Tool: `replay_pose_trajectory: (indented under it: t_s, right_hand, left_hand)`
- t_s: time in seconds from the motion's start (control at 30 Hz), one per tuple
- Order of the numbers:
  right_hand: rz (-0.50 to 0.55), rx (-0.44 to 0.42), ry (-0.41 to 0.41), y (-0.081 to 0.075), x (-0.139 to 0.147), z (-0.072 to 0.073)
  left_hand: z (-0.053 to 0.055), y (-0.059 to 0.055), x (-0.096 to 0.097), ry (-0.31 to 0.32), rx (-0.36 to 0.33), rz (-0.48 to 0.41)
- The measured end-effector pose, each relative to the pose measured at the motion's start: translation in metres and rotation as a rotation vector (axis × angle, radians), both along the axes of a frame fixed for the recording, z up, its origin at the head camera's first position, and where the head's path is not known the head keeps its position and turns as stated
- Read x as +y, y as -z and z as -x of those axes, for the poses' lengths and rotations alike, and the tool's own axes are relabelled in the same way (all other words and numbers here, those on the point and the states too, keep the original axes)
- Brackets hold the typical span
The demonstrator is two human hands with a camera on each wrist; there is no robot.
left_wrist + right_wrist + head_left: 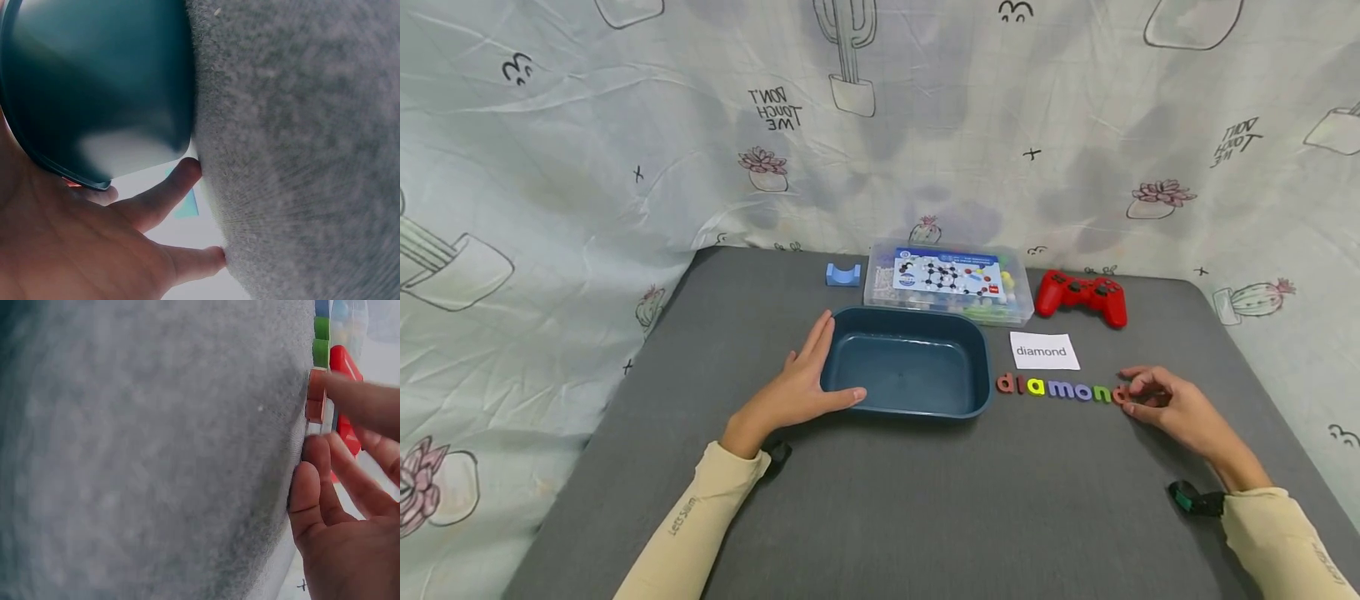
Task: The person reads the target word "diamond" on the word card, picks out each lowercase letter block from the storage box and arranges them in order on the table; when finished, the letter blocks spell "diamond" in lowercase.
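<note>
My left hand (805, 383) rests at the left end of a dark blue plastic basin (910, 414), its fingers straight along the outside wall and its thumb over the near rim. In the left wrist view two fingertips reach the grey cloth beside the basin. Coloured letters spell "diamond" in a row to the right of the basin. At the row's right end, my right hand (1180, 417) has its thumb and bent forefinger about the orange letter d (1120, 395). The right wrist view shows the thumb against this letter (316, 394), the other fingers low over the cloth.
A white card (1045, 360) printed "diamond" lies behind the letters. Farther back are a clear molecule-kit box (874, 292), a red game controller (1082, 293) and a small blue holder (843, 276). A patterned cloth (925, 125) hangs behind the grey table (925, 508).
</note>
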State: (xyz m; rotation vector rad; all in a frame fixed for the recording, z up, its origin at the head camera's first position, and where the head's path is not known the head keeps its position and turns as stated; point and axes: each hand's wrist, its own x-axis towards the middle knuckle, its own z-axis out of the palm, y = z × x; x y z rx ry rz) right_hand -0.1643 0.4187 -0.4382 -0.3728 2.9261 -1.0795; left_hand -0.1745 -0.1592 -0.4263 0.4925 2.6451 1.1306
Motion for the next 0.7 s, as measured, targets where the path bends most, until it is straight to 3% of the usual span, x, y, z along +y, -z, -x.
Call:
replay_pose_trajectory:
  t_s: [0.23,0.7]
  right_hand:
    - [-0.045,0.023,-0.088,-0.001,-0.007,0.005]
    - [-0.053,0.02,-0.098,-0.002,-0.012,0.007]
  left_hand:
    - [-0.001,-0.002,0.001,-0.004,-0.007,0.015]
    - [-0.001,-0.002,0.001,-0.001,-0.01,-0.004]
